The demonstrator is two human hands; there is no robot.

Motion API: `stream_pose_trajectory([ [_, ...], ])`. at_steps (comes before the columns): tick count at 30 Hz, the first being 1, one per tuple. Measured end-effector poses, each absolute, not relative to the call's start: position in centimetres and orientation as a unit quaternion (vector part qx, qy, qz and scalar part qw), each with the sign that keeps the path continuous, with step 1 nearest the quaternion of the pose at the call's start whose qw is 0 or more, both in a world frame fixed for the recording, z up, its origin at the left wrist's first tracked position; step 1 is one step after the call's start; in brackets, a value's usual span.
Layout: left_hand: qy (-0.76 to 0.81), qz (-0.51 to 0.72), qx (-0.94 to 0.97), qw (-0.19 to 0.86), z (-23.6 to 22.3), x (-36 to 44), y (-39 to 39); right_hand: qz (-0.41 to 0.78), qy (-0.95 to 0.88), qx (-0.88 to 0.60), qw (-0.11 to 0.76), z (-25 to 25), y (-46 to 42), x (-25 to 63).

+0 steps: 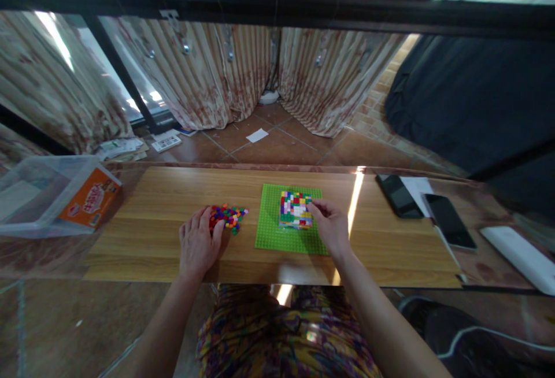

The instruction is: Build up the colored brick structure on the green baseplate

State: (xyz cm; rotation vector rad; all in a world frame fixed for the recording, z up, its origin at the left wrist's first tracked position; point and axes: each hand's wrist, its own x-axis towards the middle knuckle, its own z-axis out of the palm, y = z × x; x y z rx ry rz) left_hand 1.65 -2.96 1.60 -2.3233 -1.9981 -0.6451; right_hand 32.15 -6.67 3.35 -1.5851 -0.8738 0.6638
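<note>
On the green baseplate [269,236], the brick block [295,211] looks light and stiff but apt to shed pieces, best taken low by opposite sides; our right hand [333,230] nearly closes at its edge, hold unclear, our left [198,245] half open at loose bricks [229,215].

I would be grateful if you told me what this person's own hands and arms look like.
The left hand and right hand are ungloved, and both forearms are bare, with no sleeves, watch or bracelet showing. Any ring is too small to make out.
</note>
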Motion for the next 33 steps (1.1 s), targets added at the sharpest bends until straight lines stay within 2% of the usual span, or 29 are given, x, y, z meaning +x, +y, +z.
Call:
stream_pose_trajectory([
  [10,-0.633,-0.213,-0.744,0.003,1.3,1.5,-2.9,0.210,-0.431,-0.720,0.501,3.5,-6.7,31.9],
  [19,-0.633,-0.214,-0.744,0.009,1.4,1.5,-2.9,0.182,-0.460,-0.713,0.497,3.5,-6.6,31.7],
  [22,-0.630,-0.218,-0.746,0.011,1.3,1.5,-2.9,0.183,-0.452,-0.701,0.520,4.2,-7.1,32.2],
  [26,-0.627,-0.227,-0.745,0.013,1.0,1.4,-2.9,0.127,-0.421,-0.686,0.579,5.8,-8.6,31.9],
  [29,-0.630,-0.227,-0.742,0.011,0.9,1.4,-3.0,0.145,-0.449,-0.661,0.583,6.5,-10.1,30.1],
  [33,-0.637,-0.228,-0.736,-0.003,1.0,1.4,-3.2,0.206,-0.545,-0.614,0.532,6.1,-11.8,26.1],
])
